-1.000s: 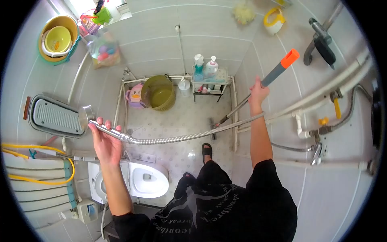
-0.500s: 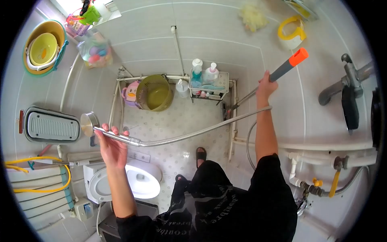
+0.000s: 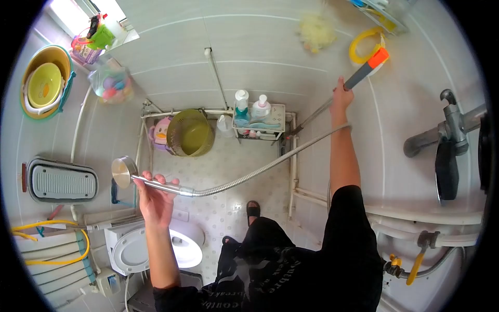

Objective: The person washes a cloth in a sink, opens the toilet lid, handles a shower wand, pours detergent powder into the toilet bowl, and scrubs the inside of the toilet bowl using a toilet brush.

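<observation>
Two hands grip: left of the rack (image 3: 278,114), the left hand's (image 3: 157,207) fingers wrap the shower head's (image 3: 123,172) handle, while the right's (image 3: 341,99) clamp the pole (image 3: 358,77), slanting up rightward from beside it.

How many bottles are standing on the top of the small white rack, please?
2. A teal bottle with a white top stands on the left, and a whitish pump bottle beside it on the right. Something smaller may be hidden behind them.

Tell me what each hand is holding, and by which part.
The left hand holds the shower head by its handle; the right hand holds the orange-tipped pole about where grey grip meets metal shaft.
</observation>
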Demonstrator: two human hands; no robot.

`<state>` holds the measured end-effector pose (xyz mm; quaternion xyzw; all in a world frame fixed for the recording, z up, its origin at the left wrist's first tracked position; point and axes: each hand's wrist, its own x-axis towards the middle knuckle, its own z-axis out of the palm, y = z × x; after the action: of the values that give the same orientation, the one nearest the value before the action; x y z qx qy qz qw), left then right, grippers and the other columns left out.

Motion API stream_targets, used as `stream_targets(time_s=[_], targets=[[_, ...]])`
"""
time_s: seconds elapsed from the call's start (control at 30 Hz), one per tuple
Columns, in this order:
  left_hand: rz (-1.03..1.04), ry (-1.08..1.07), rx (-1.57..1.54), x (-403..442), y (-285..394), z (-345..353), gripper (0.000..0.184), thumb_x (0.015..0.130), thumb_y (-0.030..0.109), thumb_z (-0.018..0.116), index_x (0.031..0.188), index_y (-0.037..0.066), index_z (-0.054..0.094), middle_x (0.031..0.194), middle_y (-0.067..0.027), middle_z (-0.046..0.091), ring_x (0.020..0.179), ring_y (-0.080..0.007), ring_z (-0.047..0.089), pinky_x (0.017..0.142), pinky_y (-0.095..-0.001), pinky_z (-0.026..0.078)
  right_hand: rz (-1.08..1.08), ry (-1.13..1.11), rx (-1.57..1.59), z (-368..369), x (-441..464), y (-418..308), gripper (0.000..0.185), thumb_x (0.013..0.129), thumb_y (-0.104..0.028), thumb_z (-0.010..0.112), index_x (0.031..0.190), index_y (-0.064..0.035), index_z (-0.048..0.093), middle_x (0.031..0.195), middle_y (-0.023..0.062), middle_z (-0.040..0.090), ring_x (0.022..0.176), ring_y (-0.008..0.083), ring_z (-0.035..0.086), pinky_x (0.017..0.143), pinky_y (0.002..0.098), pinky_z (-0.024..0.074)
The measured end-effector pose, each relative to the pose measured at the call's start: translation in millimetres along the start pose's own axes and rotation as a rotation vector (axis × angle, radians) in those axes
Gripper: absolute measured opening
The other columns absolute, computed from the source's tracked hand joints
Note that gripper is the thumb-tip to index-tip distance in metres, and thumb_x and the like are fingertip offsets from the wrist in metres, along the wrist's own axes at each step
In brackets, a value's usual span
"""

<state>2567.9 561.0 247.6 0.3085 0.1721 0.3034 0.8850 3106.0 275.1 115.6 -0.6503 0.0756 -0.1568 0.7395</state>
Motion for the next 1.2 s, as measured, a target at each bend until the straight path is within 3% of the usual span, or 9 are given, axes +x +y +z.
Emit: stream_targets(time_s=[0.1, 0.3, 0.4, 0.57, 0.7, 0.83, 0.93, 1.03, 1.2], targets=[[-0.021, 0.008, -0.027, 6, -7, 0, 0.032, 0.105, 0.043, 0.044, 0.106, 0.012, 0.05, 0.093, -0.0079, 0.064, 0.089, -0.0235, 0.068, 0.095, -0.0461, 0.057, -0.084, -0.059, -0.099, -5, 21, 26, 0.029, 0.09, -0.022, 0.074, 0.093, 0.0021, 0.06, 0.08, 0.0038, 0.057, 0.07, 0.0127, 0.053, 0.06, 0.0294, 0.0434], [-0.051, 0.011, -0.057, 10, -10, -8, 0.033, 0.104, 0.045, 0.045, 0.106, 0.012, 0.05, 0.094, -0.0069, 0.063, 0.091, -0.0253, 0.067, 0.096, -0.0456, 0.056, -0.168, -0.156, 0.132, -21, -7, 37, 0.048, 0.09, -0.016, 0.073, 0.129, 0.0022, 0.05, 0.12, 0.0099, 0.057, 0.107, 0.0169, 0.055, 0.091, 0.0314, 0.0478], [-0.052, 0.039, -0.063, 8, -7, -18, 0.034, 0.104, 0.047, 0.045, 0.105, 0.013, 0.051, 0.092, -0.005, 0.062, 0.09, -0.0243, 0.065, 0.092, -0.043, 0.055, -0.131, 0.012, 0.043, -39, -37, 45, 0.042, 0.095, -0.015, 0.065, 0.132, -0.0032, 0.05, 0.117, 0.0047, 0.06, 0.102, 0.0137, 0.057, 0.088, 0.027, 0.0453], [-0.067, 0.12, -0.011, -13, -1, -38, 0.035, 0.104, 0.05, 0.044, 0.104, 0.016, 0.051, 0.081, 0.0004, 0.054, 0.081, -0.019, 0.057, 0.08, -0.0365, 0.05, 0.125, -0.105, 0.052, -105, -140, 79, 0.032, 0.096, -0.015, 0.06, 0.127, -0.006, 0.056, 0.111, 0.0031, 0.062, 0.094, 0.0137, 0.058, 0.082, 0.0292, 0.0479], [-0.111, 0.199, -0.054, -40, 9, -63, 0.035, 0.104, 0.052, 0.044, 0.105, 0.018, 0.051, 0.073, 0.0016, 0.041, 0.066, -0.0127, 0.041, 0.069, -0.0302, 0.042, 0.366, -0.19, -0.009, -176, -238, 119, 0.026, 0.1, -0.018, 0.057, 0.123, -0.0067, 0.059, 0.099, 0.0036, 0.065, 0.082, 0.0109, 0.059, 0.072, 0.0259, 0.0487], [-0.118, 0.133, -0.033, -73, 27, -96, 0.038, 0.104, 0.054, 0.04, 0.104, 0.018, 0.052, 0.071, 0.0017, 0.039, 0.058, -0.0111, 0.034, 0.059, -0.0277, 0.036, 0.434, -0.554, -0.374, -281, -341, 210, 0.027, 0.101, -0.02, 0.057, 0.122, -0.0033, 0.06, 0.097, 0.0062, 0.067, 0.077, 0.0112, 0.062, 0.064, 0.0259, 0.0491], [-0.166, 0.121, -0.048, -102, 41, -118, 0.04, 0.105, 0.055, 0.038, 0.102, 0.017, 0.053, 0.067, 0.0018, 0.037, 0.051, -0.0105, 0.032, 0.049, -0.0264, 0.032, 0.454, -0.744, -0.522, -340, -429, 179, 0.029, 0.1, -0.022, 0.059, 0.121, -0.0026, 0.062, 0.098, 0.0062, 0.068, 0.079, 0.0116, 0.063, 0.064, 0.026, 0.0495], [-0.246, 0.131, -0.022, -135, 54, -134, 0.041, 0.104, 0.054, 0.038, 0.098, 0.017, 0.053, 0.061, 0.0021, 0.035, 0.044, -0.0097, 0.029, 0.041, -0.0255, 0.027, 0.612, -0.758, -0.518, -386, -496, 122, 0.029, 0.097, -0.021, 0.062, 0.118, -0.0012, 0.066, 0.094, 0.0077, 0.067, 0.084, 0.0174, 0.063, 0.077, 0.0306, 0.0532], [-0.36, 0.112, 0.085, -196, 52, -144, 0.043, 0.104, 0.056, 0.037, 0.09, 0.018, 0.049, 0.054, 0.0026, 0.032, 0.04, -0.0093, 0.026, 0.037, -0.0258, 0.022, 0.759, -0.741, -0.599, -474, -589, 86, 0.034, 0.095, -0.023, 0.066, 0.124, -0.0052, 0.064, 0.097, 0.0056, 0.068, 0.084, 0.0143, 0.064, 0.075, 0.0282, 0.0523]])
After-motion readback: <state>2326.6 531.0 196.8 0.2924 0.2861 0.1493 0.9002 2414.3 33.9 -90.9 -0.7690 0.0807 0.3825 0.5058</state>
